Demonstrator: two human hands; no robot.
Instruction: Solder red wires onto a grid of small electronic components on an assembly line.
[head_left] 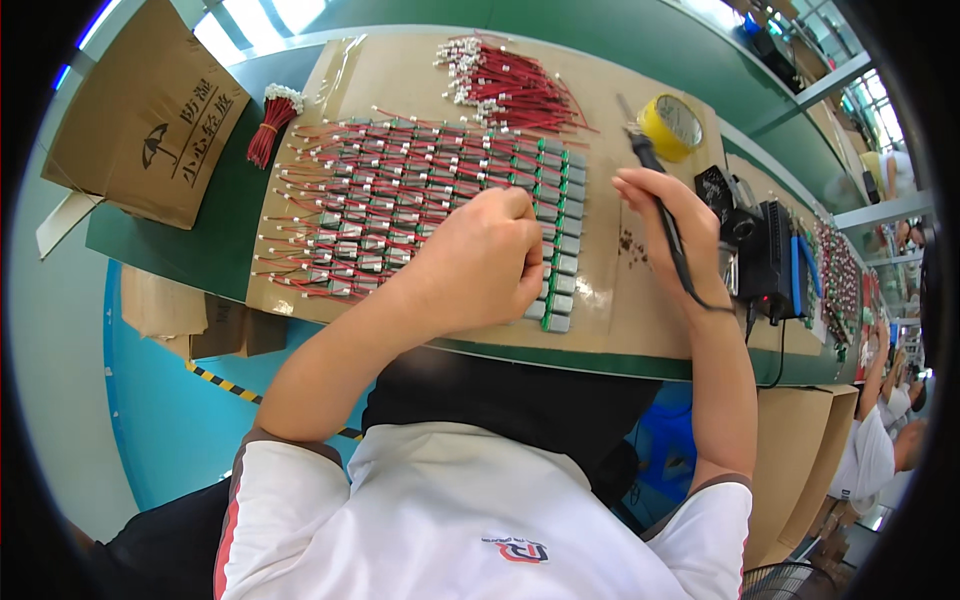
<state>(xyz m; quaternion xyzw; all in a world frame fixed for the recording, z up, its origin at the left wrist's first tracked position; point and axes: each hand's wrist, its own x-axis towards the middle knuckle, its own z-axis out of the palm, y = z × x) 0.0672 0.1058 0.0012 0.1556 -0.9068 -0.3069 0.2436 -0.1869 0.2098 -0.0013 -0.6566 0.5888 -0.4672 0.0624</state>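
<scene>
My left hand [480, 262] is closed over the right part of several rows of small grey battery-like blocks [568, 243] with green strips at their ends. Its fingertips are bent under and hidden, so whatever they pinch does not show. Thin red and black wires with white connectors [350, 165] run across the rows toward the left. Right of the rows, my right hand [680, 225] grips a black soldering iron [646, 152], its tip pointing up and away from me and its cord trailing past my wrist. The iron is apart from the blocks.
Beyond the rows lies a loose pile of red wires [520, 88]. A tied bundle of wires [272, 128] sits left, beside a cardboard box [150, 120]. At right are a yellow tape roll [655, 125] and a black powered unit [775, 250]. Other people work far right.
</scene>
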